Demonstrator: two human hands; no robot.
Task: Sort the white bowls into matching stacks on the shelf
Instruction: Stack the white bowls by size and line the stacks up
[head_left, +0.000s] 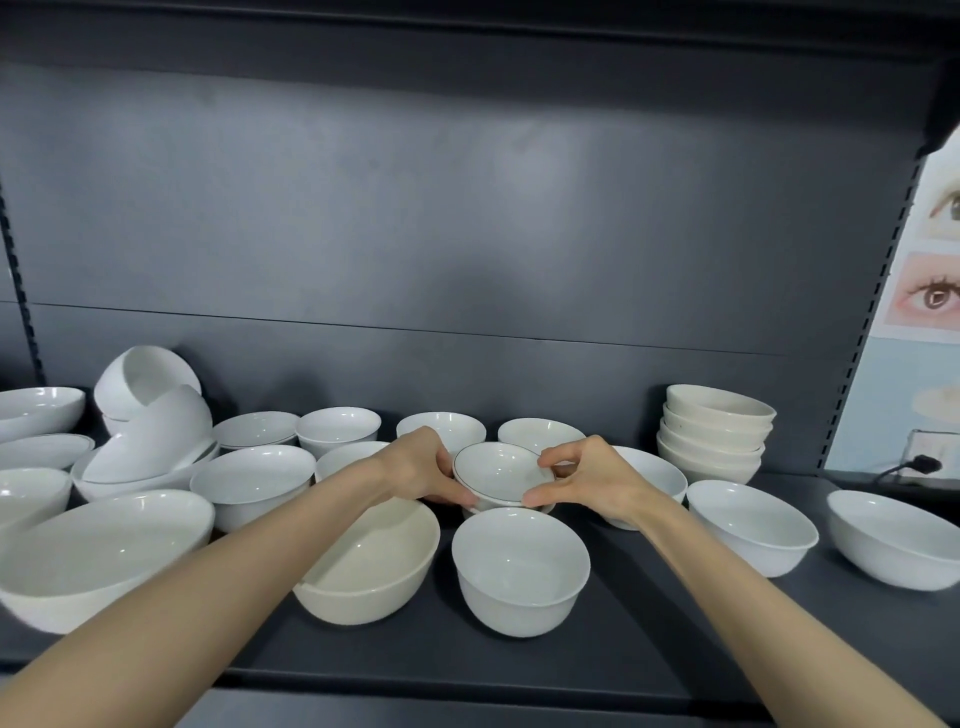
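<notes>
Dark shelf (623, 649) — left hand (421, 467), right hand (592, 483) grip one bowl (498, 473).

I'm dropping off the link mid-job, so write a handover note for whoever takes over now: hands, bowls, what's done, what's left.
Left hand: its grip pinches the left rim of the small shallow white bowl with a thin dark rim line, mid-shelf.
Right hand: its grip pinches the right rim.
Done: one stack of cream ceramic bowls stands at the right back of the dark grey metal shelf.
Left: most bowls sit singly, and a tumbled pile of white bowls lies at the left. The line-rimmed shallow bowl at back left looks a likely match for the held one.
</notes>
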